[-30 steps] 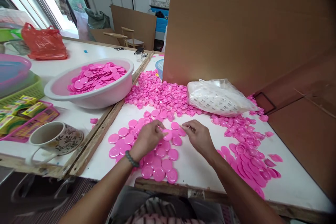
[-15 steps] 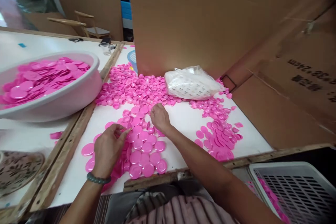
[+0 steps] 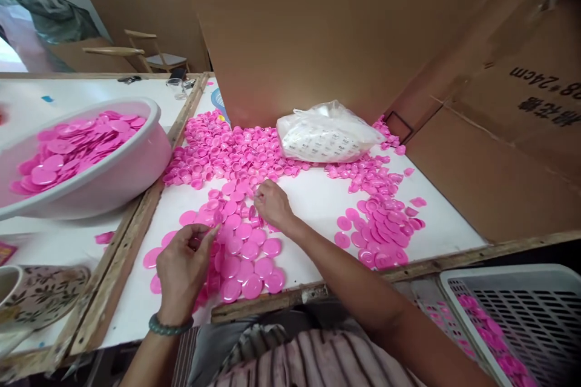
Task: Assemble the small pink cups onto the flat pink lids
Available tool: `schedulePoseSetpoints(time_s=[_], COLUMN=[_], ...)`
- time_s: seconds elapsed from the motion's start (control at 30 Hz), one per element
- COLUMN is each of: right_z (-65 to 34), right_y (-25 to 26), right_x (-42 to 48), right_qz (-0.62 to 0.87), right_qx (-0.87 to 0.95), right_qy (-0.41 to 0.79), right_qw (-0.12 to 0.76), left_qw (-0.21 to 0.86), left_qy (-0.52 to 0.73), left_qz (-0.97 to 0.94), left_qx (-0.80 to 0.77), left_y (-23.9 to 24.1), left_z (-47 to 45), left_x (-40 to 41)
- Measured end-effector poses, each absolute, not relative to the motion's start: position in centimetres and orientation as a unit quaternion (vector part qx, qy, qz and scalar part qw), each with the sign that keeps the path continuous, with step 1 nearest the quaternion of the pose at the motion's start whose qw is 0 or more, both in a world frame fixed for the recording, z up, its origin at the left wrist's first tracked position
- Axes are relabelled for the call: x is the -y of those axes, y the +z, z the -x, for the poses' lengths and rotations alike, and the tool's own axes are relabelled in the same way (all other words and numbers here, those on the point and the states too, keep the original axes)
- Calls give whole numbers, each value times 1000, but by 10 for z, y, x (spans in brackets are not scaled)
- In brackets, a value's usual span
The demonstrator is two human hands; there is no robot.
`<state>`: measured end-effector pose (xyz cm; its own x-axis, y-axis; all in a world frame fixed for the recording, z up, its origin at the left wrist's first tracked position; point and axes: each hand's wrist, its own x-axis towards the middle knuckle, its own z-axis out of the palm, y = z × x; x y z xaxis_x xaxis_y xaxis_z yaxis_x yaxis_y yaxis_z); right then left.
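Note:
My left hand (image 3: 184, 269) hovers over the near-left part of a spread of flat pink plastic lids (image 3: 247, 254) on the white table (image 3: 318, 205), its fingers curled in a pinch; what they hold I cannot make out. My right hand (image 3: 272, 204) rests on the lids a little farther back, fingers bent and pressed onto them near a small pink cap. A heap of small pink caps (image 3: 218, 151) lies behind both hands.
A white basin (image 3: 113, 178) of pink lids stands at the left. A clear plastic bag (image 3: 327, 133) lies before tall cardboard sheets (image 3: 363, 30). More lids (image 3: 381, 230) pile at the right. A grey slotted crate (image 3: 521, 314) sits low right, a patterned mug (image 3: 40, 290) low left.
The view swung to the right and down. My right hand reached farther back onto the lids; my left hand drew nearer to me and to the left.

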<state>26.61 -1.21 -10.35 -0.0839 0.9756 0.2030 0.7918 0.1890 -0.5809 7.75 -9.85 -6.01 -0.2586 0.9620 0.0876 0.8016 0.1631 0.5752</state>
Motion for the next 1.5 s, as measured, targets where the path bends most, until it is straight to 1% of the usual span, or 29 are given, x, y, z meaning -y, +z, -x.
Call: schedulePoseSetpoints(time_s=[0.1,0.23,0.3,0.37,0.43,0.53,0.63,0.7,0.77,0.9,1.0,1.1,1.2,1.37,1.43,1.5], right_z=[-252,-247,-267,-304,-352,-419,-452,-454,-447,-434,-436,-449,-467,-478,-475,-470], right_y=[-90,-74,-72,-74,-80,-90,-100,-105,-109,-110,-103,-94,-92,-109,-116,-118], right_x=[32,64,81,98,114,130,134,132,126,108,88,57,25,2,7,15], right_qz=[551,447,441,474,560,684,719,716,712,694,679,708,718,714,714,705], right_qx=[754,832,838,824,778,702,687,692,693,703,712,684,678,688,687,690], right_qy=[163,150,128,113,83,27,27,38,39,67,104,58,4,43,51,61], right_qw=[317,291,295,289,271,194,106,88,103,139,148,168,155,122,126,153], left_qw=[139,122,137,169,205,237,238,221,197,171,190,217,226,240,243,241], left_qy=[290,294,291,289,282,246,173,123,105,137,168,201,226,229,223,222], left_qz=[-600,-621,-642,-682,-735,-817,-885,-907,-911,-889,-862,-845,-835,-831,-827,-816], left_qx=[-733,-716,-696,-650,-582,-464,-360,-338,-348,-403,-438,-446,-447,-446,-455,-476], left_y=[-58,-50,-47,-47,-50,-61,-79,-91,-102,-112,-113,-116,-120,-121,-119,-119], left_z=[-88,-107,-120,-138,-162,-210,-260,-285,-298,-292,-278,-270,-268,-269,-269,-268], left_x=[99,97,96,98,100,106,111,110,105,86,76,72,72,71,70,67])
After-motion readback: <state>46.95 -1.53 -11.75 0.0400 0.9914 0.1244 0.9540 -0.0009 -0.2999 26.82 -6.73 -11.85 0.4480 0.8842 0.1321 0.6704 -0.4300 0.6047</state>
